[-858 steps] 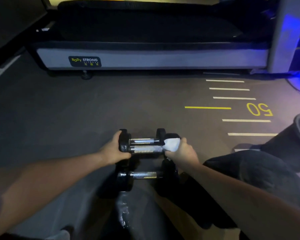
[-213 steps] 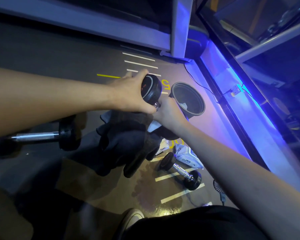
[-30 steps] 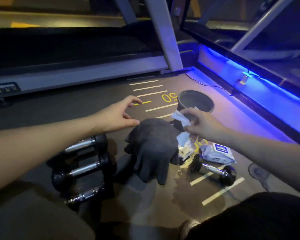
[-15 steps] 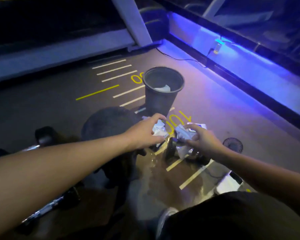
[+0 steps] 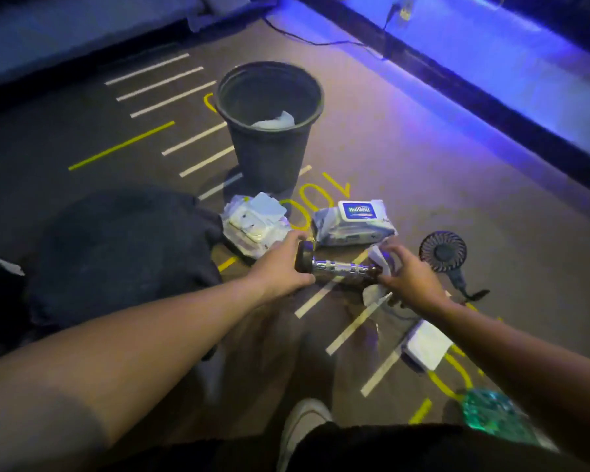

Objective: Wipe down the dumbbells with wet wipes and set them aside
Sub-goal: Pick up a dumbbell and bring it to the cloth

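A small dumbbell with a chrome handle and black ends lies on the floor in the middle of the head view. My left hand grips its left end. My right hand covers its right end, pressing a white wet wipe against it. Just behind the dumbbell lie two wet wipe packs: a shut one with a blue label and one with its flap up.
A black bin holding used wipes stands behind the packs. A dark cloth heap lies to the left. A small hand fan, a white flat object and a green bottle lie on the right. My shoe is below.
Both hands have dropped from the wipe packs onto the dumbbell, left on one end, right with the wipe on the other. The view has tilted further down and right.
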Motion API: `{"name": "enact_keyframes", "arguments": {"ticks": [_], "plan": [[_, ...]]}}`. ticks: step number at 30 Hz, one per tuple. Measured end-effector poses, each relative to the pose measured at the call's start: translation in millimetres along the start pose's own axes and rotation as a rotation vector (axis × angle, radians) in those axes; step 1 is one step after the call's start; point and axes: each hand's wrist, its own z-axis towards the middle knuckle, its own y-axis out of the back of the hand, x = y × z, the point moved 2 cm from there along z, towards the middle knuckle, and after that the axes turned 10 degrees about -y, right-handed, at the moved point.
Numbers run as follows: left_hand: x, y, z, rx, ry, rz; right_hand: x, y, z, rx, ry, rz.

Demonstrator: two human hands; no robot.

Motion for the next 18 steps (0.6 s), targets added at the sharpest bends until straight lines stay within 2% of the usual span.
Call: {"name": "enact_keyframes", "arguments": {"ticks": [9, 15, 18], "plan": [[12, -34, 47, 0.017, 0.119, 0.010, -27, -22, 35, 0.037, -0.167, -0.018], [17, -36, 60, 0.169, 0.296, -0.099, -22, -18, 44, 0.225, -0.250, 0.026], [19, -38, 61, 0.162, 0.333, -0.136, -25, -24, 46, 0.277, -0.315, 0.009]]}}
